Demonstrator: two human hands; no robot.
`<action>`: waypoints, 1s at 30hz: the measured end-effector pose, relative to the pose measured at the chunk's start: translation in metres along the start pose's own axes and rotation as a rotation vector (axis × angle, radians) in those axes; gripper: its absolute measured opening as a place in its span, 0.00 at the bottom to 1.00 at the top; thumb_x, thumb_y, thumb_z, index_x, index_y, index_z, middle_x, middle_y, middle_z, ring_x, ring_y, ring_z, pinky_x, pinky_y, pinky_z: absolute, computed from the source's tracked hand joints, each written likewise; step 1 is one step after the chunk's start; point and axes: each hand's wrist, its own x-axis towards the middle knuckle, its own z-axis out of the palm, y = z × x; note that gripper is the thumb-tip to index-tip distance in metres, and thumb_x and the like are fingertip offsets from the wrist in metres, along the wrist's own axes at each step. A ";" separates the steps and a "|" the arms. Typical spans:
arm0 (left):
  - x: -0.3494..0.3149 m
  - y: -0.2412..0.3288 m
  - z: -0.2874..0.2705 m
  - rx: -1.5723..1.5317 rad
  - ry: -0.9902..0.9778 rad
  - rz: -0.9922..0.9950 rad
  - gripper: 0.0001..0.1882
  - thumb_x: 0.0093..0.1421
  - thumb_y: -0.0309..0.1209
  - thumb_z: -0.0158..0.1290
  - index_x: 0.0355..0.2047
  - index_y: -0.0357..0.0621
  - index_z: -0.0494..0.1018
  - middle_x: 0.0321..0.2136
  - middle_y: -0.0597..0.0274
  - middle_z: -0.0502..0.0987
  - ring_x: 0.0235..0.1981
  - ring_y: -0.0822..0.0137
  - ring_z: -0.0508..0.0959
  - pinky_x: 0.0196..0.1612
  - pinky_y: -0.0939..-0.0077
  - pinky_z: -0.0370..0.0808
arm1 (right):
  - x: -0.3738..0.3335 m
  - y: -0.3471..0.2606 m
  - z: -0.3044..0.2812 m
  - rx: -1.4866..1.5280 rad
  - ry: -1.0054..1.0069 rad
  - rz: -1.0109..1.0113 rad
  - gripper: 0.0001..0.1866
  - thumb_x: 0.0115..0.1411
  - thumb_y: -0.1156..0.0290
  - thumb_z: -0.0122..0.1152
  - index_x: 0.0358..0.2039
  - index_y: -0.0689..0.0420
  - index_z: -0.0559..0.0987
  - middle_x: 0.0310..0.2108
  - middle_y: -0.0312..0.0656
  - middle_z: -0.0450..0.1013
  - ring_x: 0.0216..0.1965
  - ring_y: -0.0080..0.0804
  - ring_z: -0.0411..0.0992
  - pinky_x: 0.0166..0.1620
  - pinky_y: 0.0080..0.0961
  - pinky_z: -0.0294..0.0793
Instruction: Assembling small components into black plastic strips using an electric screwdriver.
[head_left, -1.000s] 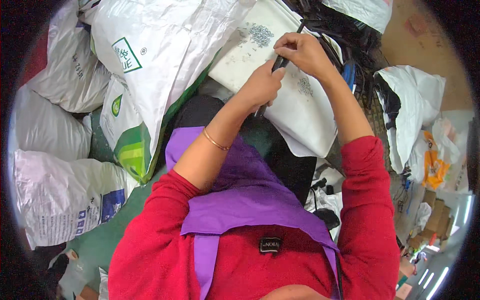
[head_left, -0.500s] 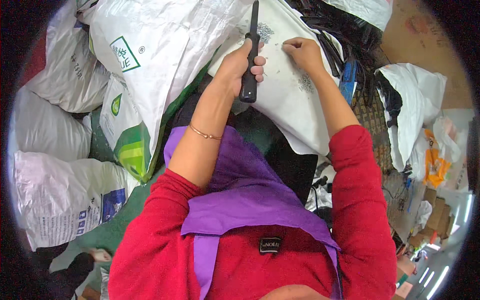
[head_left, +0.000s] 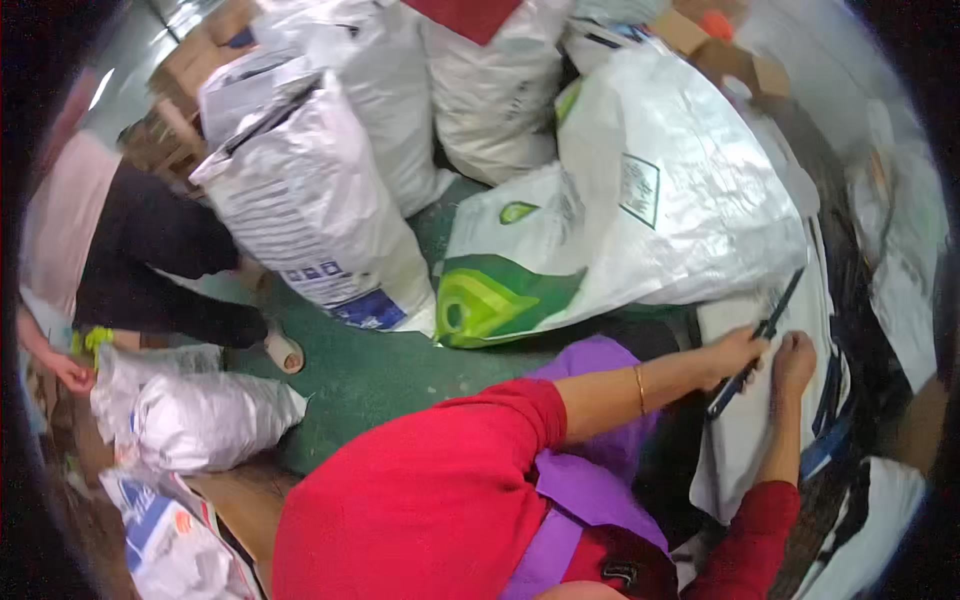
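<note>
A black-handled tool (head_left: 724, 396) with a long, narrow dark shaft is gripped in my left hand (head_left: 738, 358), its shaft pointing up and to the right. Close on its right, my right hand (head_left: 795, 364) is closed with the fingers curled in. Whatever those fingers hold, if anything, is hidden. Both hands are over a white surface (head_left: 735, 465) at the right side of the view. The exact kind of tool is too blurred to tell.
A large white-and-green sack (head_left: 690, 210) lies just beyond my left arm. More stuffed white sacks (head_left: 320, 200) stand farther left. Another person (head_left: 150, 250) is at the far left. Dark strips (head_left: 832, 385) and a blue piece (head_left: 826, 450) lie right of the white surface.
My view has swung left, so my hands now appear at the right and another person's body shows. My right hand is nearer the tool. My left hand still grips it.
</note>
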 end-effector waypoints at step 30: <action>-0.037 -0.002 0.030 0.123 0.047 -0.155 0.14 0.63 0.43 0.37 0.35 0.45 0.62 0.17 0.67 0.65 0.11 0.75 0.63 0.14 0.79 0.65 | -0.066 -0.027 -0.065 0.466 0.217 0.234 0.09 0.52 0.68 0.58 0.29 0.61 0.78 0.28 0.44 0.72 0.29 0.33 0.71 0.36 0.24 0.69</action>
